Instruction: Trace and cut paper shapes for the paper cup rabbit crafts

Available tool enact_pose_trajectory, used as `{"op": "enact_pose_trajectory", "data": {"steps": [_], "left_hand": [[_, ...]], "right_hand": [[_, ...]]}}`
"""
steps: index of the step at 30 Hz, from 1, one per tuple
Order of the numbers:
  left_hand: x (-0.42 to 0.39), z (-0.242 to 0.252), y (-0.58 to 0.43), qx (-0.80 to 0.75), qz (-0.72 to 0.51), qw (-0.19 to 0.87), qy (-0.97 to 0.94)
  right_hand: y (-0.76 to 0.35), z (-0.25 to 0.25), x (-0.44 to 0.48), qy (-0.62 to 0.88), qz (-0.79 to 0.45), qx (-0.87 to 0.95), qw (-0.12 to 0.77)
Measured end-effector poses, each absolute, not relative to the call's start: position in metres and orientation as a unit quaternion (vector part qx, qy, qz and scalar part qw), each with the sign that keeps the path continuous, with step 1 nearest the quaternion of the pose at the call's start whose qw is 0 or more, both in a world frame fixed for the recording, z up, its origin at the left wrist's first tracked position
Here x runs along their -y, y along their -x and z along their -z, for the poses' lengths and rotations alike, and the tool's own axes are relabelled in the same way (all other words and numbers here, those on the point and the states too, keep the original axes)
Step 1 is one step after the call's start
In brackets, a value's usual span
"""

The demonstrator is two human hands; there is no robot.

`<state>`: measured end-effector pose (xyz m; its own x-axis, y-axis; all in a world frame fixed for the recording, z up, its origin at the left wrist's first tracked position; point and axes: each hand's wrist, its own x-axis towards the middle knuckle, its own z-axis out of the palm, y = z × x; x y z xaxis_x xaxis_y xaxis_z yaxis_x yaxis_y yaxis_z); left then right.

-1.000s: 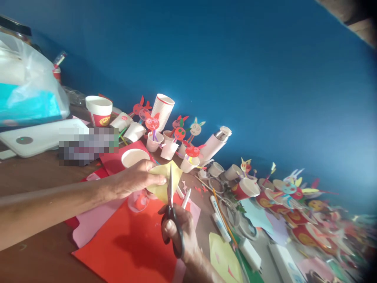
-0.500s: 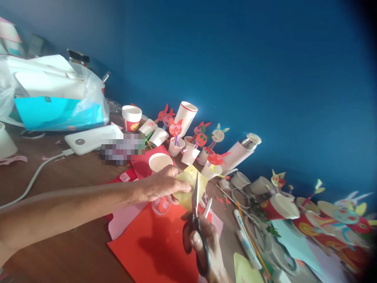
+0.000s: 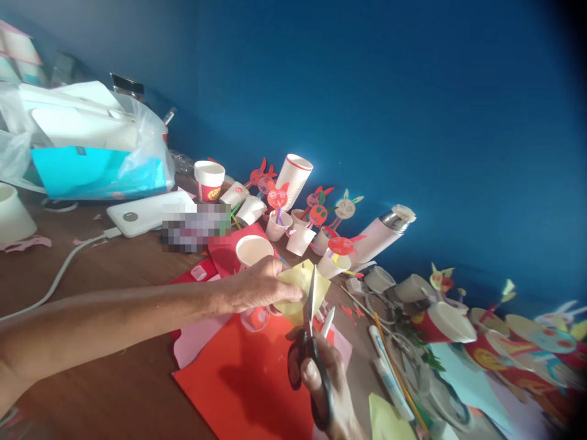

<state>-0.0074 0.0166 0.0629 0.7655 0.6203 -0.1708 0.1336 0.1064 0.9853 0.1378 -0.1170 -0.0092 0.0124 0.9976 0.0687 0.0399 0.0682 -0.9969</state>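
Note:
My left hand [image 3: 255,285] pinches a piece of yellow paper [image 3: 298,292] above the table. My right hand [image 3: 328,384] grips black-handled scissors [image 3: 311,342], thumb and fingers through the loops. The blades point up into the yellow paper's edge. A white pen [image 3: 327,322] sticks up beside the scissors, against my right hand. Under both hands lies a red sheet [image 3: 247,385] on a pink sheet [image 3: 195,337].
Paper cups with paper animal faces [image 3: 316,214] line the blue wall. A white cup [image 3: 254,249] stands behind my left hand. A white power bank [image 3: 149,211] with cable, a plastic bag [image 3: 92,153], a pink flask [image 3: 383,235] and more crafts [image 3: 449,324] crowd the wooden table [image 3: 114,391].
The view swung so more of the table's left side shows. Both hands kept their hold; the scissors stay at the yellow paper's edge, shifted slightly right in the picture.

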Motion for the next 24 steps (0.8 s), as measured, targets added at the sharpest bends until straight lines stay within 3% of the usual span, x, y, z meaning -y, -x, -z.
{"op": "enact_pose_trajectory", "data": {"steps": [24], "left_hand": [[-0.0170,-0.0677,0.0082,-0.277,-0.161,0.709,-0.628]], "right_hand": [[-0.1385,0.0107,0.1189,0.506,-0.454,0.519,0.518]]}}
